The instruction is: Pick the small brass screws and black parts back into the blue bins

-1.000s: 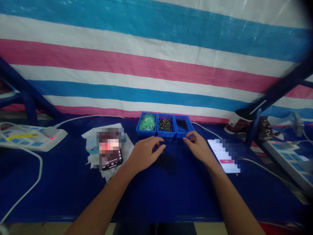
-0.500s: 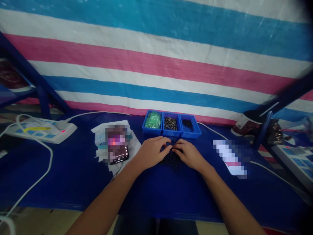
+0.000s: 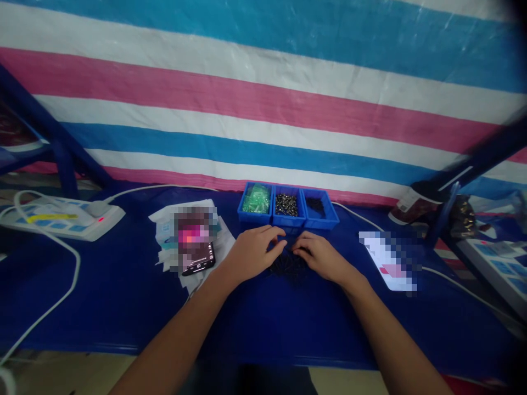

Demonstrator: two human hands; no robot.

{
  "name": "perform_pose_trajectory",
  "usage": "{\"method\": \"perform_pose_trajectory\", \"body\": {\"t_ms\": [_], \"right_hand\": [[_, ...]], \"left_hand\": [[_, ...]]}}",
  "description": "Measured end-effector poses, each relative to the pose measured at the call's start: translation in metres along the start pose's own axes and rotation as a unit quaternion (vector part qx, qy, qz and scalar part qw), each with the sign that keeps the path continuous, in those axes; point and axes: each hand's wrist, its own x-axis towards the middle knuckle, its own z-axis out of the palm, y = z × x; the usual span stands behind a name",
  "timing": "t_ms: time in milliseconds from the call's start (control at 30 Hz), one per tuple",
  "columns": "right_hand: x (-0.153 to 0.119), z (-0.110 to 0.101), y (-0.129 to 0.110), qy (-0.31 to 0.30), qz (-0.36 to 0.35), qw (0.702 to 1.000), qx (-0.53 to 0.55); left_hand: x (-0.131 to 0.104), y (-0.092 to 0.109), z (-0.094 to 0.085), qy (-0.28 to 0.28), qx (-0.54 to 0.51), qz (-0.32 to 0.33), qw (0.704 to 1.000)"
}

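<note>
Lots hidden or too small to be made out here

The pile of small black parts (image 3: 288,266) is half covered by the left hand (image 3: 251,255) and right hand (image 3: 321,258), so single pieces can't be told apart, nor whether anything is pinched. Both phone screens (image 3: 193,241) (image 3: 391,260) are pixelated (unreadable). The bins' contents (image 3: 286,204) are too tiny to be identified. Both forearms are cut off by the bottom edge.
</note>
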Motion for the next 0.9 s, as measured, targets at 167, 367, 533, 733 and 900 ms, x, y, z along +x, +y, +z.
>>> {"method": "perform_pose_trajectory", "body": {"t_ms": [167,367,533,733,900], "right_hand": [[-0.0002,-0.0014,-0.0049,0.002,0.005,1.000,0.000],[0.0011,0.0032,-0.0068,0.018,0.029,0.999,-0.012],[0.0020,0.0073,-0.0051,0.030,0.038,0.998,-0.032],[0.0013,0.0052,-0.0069,0.069,0.050,0.996,-0.026],[0.0010,0.0037,-0.0103,0.090,0.033,0.995,0.031]], "left_hand": [[0.0004,0.0025,0.0004,-0.019,-0.001,0.010,1.000],[-0.0004,0.0031,0.0016,-0.023,0.003,0.009,1.000],[-0.0004,0.0019,0.0025,-0.016,0.002,0.010,1.000],[0.0003,-0.0003,0.0009,-0.005,-0.002,0.006,1.000],[-0.0001,0.0000,0.0008,-0.008,0.002,0.008,1.000]]}}
